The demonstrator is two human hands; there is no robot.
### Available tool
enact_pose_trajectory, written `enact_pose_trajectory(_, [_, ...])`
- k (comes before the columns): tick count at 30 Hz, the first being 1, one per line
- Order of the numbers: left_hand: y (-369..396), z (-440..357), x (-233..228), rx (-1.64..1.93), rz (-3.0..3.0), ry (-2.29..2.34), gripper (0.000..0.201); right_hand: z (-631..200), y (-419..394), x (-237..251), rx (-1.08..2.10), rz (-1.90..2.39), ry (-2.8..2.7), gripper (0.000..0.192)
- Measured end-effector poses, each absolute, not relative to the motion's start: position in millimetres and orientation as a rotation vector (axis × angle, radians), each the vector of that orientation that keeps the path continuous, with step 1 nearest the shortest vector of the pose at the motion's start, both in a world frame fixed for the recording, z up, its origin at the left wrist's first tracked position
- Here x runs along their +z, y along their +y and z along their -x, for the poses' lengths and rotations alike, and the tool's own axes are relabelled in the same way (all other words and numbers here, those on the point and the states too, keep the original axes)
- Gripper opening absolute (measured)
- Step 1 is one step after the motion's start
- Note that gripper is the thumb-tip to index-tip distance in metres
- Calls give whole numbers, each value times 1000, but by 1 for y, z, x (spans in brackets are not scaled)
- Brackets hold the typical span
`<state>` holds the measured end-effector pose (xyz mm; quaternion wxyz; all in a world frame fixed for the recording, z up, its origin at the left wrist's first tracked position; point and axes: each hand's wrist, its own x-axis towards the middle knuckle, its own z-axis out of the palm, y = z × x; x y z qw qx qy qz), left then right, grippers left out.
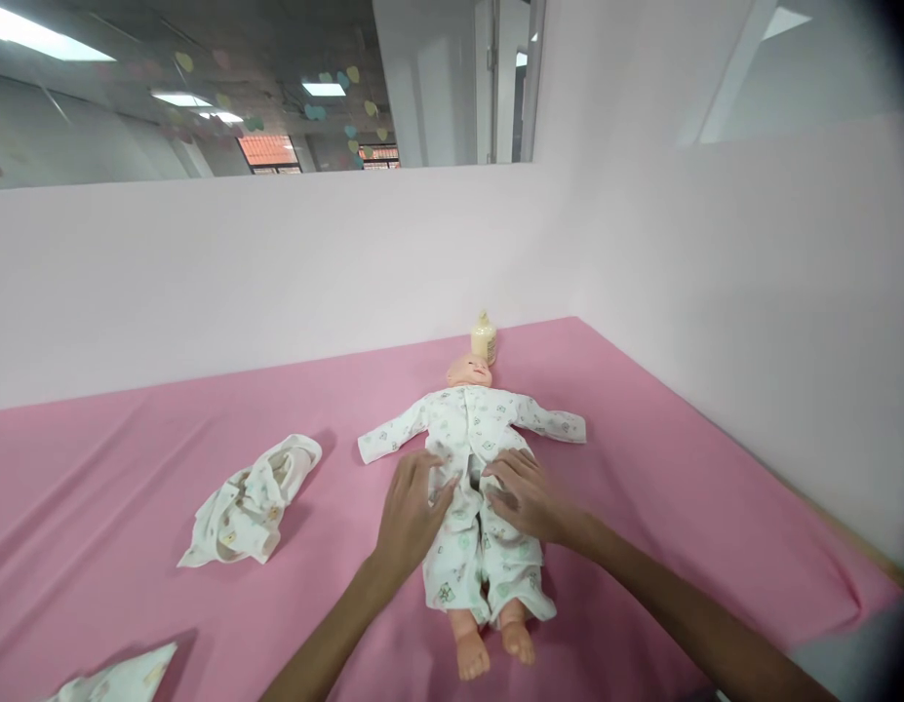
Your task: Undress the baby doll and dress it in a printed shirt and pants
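A baby doll (469, 371) lies on its back on the pink sheet (642, 458), head away from me, bare feet toward me. It wears a white printed romper (472, 429) with sleeves spread out. My left hand (410, 510) rests on the doll's left hip side, fingers pinching the romper fabric near the waist. My right hand (529, 495) presses on the other side of the waist, fingers on the front opening of the garment.
A crumpled white printed garment (251, 504) lies to the left of the doll. Another piece of white cloth (122, 677) shows at the bottom left edge. A cream bottle (484, 338) stands behind the doll's head. Pale pink walls (751, 322) enclose the back and right.
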<state>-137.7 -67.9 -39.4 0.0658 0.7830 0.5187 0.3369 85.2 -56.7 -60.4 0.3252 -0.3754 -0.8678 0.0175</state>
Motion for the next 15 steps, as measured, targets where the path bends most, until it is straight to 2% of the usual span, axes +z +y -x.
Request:
enact_pose_trajectory(2, [-91,138,-46,959,-2319,1680,23,-86,-66,-60,62,1065,-2197,10])
enact_pose_trajectory(5, [-129,137,-54,692,-2523,1597,23,-85,-86,-64,95,1162,-2116,14])
enact_pose_trajectory(8, [-159,143,-57,585,-2583,1524,24,-87,-109,-66,163,1241,-2016,14])
enact_pose_trajectory(12, [-181,165,-72,640,-2551,1495,27,-102,-151,-66,324,1261,-2028,8])
enact_pose_trajectory(15, [-191,185,-101,810,-2726,1438,35,-119,-193,-68,514,1165,-2212,15])
